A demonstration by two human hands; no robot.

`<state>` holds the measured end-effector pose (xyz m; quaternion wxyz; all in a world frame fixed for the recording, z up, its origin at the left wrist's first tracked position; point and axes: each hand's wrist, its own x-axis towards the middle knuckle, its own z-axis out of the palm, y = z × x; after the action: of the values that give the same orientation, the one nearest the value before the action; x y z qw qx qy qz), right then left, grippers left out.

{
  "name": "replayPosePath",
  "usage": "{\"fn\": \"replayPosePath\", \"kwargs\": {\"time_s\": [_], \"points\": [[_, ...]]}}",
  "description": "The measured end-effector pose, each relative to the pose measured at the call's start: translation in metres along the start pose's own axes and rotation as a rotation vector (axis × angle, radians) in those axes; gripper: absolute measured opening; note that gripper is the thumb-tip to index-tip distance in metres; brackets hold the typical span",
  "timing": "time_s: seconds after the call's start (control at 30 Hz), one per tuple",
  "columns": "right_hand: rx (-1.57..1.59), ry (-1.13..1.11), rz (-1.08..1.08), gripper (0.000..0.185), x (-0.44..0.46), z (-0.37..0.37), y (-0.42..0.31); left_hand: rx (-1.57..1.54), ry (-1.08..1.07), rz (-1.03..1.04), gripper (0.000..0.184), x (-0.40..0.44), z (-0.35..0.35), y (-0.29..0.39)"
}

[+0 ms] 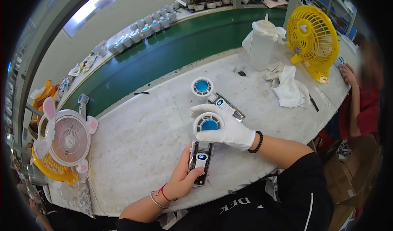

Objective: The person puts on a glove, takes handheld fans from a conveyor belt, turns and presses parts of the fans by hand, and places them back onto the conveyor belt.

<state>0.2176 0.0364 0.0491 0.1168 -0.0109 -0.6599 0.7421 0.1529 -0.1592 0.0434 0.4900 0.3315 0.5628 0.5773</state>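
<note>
My bare left hand point(185, 174) is wrapped round the clear and black handle of a small device point(200, 161) with a lit display; the thumb lies on its white front part. My right hand point(229, 128), in a white glove, grips the round head point(208, 124) of the same device, which has a white rim and a blue centre. The head sits at the upper end of the handle. Just beyond my gloved hand a second such device point(229, 108) lies on the table, its round blue-centred head point(202, 86) pointing away from me.
A yellow fan point(313, 38), a white container point(262, 47) and white cloths point(288, 87) stand or lie at the right. At the left is a rabbit-eared fan point(69, 139). A green belt point(184, 40) runs behind the white table point(139, 149). A co-worker's hand point(348, 74) is far right.
</note>
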Motion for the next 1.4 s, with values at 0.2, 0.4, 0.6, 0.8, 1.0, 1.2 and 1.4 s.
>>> {"fn": "replayPosePath", "kwargs": {"time_s": [0.2, 0.4, 0.6, 0.8, 1.0, 1.2, 1.4], "points": [[0.071, 0.065, 0.022, 0.041, -0.001, -0.004, 0.001, -0.012, -0.04, 0.007, 0.064, 0.006, -0.005, -0.006], [-0.061, 0.127, -0.024, 0.04, -0.005, 0.002, -0.002, 0.069, -0.073, 0.058, 0.063, 0.006, -0.005, -0.008], [-0.087, 0.18, 0.018, 0.039, -0.009, 0.007, -0.013, 0.229, -0.063, 0.053, 0.067, 0.002, 0.003, -0.011], [0.049, 0.142, -0.021, 0.022, -0.009, -0.001, -0.004, 0.193, -0.065, 0.027, 0.068, 0.0, 0.004, -0.012], [0.018, 0.131, -0.07, 0.025, -0.007, -0.004, -0.003, 0.161, -0.068, 0.001, 0.068, 0.003, 0.0, -0.008], [-0.08, 0.097, -0.017, 0.026, -0.007, -0.001, -0.007, 0.118, -0.085, 0.008, 0.068, 0.004, -0.001, -0.008], [-0.002, 0.127, 0.04, 0.039, -0.004, -0.006, -0.004, 0.01, -0.086, -0.022, 0.064, 0.006, -0.004, -0.006]]}}
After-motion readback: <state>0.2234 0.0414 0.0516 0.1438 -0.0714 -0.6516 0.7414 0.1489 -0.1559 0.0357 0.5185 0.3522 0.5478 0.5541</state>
